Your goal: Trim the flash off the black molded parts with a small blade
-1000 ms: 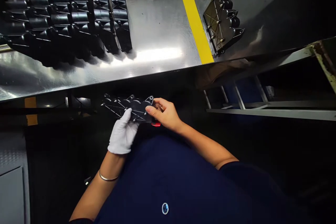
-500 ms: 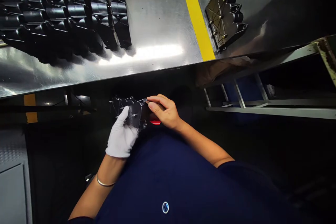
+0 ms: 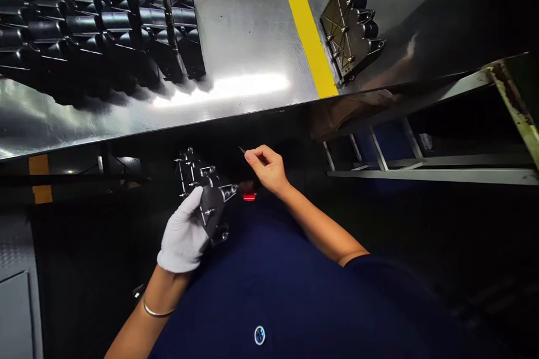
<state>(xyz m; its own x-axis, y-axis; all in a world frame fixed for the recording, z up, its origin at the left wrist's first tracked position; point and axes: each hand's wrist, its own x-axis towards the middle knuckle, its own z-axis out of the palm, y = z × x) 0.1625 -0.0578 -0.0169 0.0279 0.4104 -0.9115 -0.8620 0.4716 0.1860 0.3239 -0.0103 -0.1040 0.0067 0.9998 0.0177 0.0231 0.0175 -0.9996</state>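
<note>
Gloved fingers point(image 3: 190, 203) of the left hand point(image 3: 179, 241) grip the black moulded part point(image 3: 213, 196), held near the body at centre, while the right hand point(image 3: 269, 168), now drawn clear of it to the right, pinches a slender pointed tool point(image 3: 241, 150) narrowly between thumb and forefinger.

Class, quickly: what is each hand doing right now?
Left hand, white-gloved: closed, holding a black molded part.
Right hand, bare: fingers pinching a small pointed tool.
</note>
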